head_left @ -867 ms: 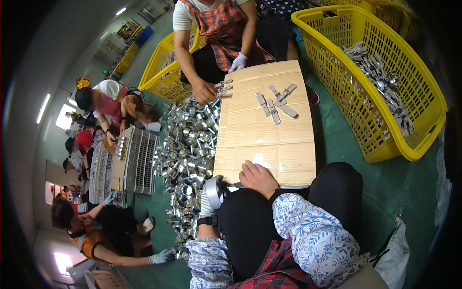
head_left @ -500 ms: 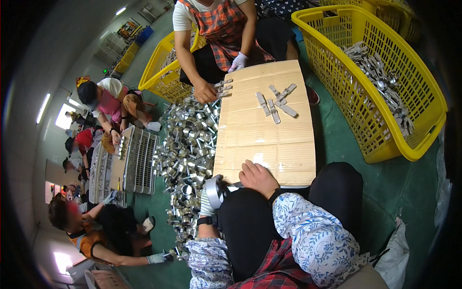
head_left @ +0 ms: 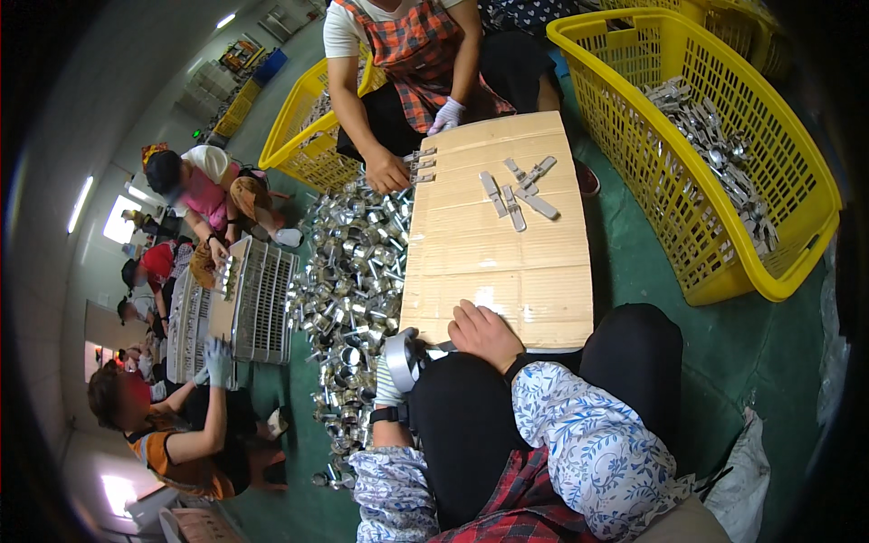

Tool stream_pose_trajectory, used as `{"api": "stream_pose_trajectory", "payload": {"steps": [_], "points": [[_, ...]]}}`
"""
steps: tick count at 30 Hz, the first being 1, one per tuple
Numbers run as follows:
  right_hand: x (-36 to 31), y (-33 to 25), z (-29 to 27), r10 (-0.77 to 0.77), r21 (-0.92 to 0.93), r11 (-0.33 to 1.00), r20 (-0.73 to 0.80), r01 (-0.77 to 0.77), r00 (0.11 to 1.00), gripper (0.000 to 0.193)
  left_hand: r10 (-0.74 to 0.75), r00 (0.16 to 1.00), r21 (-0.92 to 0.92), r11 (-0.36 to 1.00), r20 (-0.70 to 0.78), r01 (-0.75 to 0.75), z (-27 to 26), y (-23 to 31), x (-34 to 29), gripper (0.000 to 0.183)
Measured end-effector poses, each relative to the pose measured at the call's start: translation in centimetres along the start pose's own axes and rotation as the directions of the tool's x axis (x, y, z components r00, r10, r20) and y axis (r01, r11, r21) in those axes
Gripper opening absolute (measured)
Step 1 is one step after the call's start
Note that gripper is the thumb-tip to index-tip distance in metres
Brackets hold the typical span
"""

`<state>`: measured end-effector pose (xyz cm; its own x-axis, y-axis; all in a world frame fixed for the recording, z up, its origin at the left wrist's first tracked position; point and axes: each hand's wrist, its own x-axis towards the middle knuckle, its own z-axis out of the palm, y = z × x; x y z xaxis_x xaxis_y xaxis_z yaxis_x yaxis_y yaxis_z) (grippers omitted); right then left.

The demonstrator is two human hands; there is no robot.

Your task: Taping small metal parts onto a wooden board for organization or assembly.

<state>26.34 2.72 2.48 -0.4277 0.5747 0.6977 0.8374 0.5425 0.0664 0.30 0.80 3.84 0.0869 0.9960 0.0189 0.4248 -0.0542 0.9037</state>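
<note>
My left hand (head_left: pixel 386 385), in a pale striped glove, is beside my knee at the near left corner of a cardboard-topped board (head_left: pixel 498 281). It is closed around a wide silver ring-shaped piece (head_left: pixel 401 359) with black parts; most of its fingers are hidden. My bare right hand (head_left: pixel 487 337) lies on the board's near edge, fingers out over the cardboard and nothing in them. Several grey metal clips (head_left: pixel 516 195) lie loosely toward the far right. At the far left edge, a co-worker's bare hand (head_left: pixel 387 172) touches a short row of similar clips (head_left: pixel 424 165).
Left of the board spreads a heap of shiny metal clamp rings with bolts (head_left: pixel 353 290). A yellow basket (head_left: pixel 625 118) of metal parts stands on the right, another yellow basket (head_left: pixel 290 145) at the back left. More co-workers sit at the left around a crate-supported board (head_left: pixel 222 308).
A co-worker in orange at the lower left has drawn an arm from the heap and brought both gloved hands together near the crates. My own hands stay where they were.
</note>
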Motion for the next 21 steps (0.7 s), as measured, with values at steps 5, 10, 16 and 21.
{"api": "stream_pose_trajectory", "payload": {"steps": [5,10,16,21], "points": [[0.2,-0.2,0.0,-0.002,0.016,1.000,-0.005,0.002,1.000,0.019,0.202,0.976,0.380,0.899,0.084,-0.219,-1.0,-1.3,0.5,0.037],[0.0,-0.2,0.2,-0.003,0.006,1.000,0.007,0.003,1.000,0.019,0.190,0.979,0.354,0.913,0.074,-0.204,-0.7,-0.4,0.1,0.039],[0.1,-0.3,0.2,-0.007,-0.002,1.000,0.015,0.007,1.000,0.020,-0.017,1.000,0.059,0.998,0.025,0.016,-0.2,0.9,-0.1,0.042],[0.1,-0.4,0.1,-0.004,-0.001,1.000,0.024,0.004,1.000,0.020,0.125,0.991,0.323,0.937,0.041,-0.131,-0.5,1.1,0.0,0.041]]}}
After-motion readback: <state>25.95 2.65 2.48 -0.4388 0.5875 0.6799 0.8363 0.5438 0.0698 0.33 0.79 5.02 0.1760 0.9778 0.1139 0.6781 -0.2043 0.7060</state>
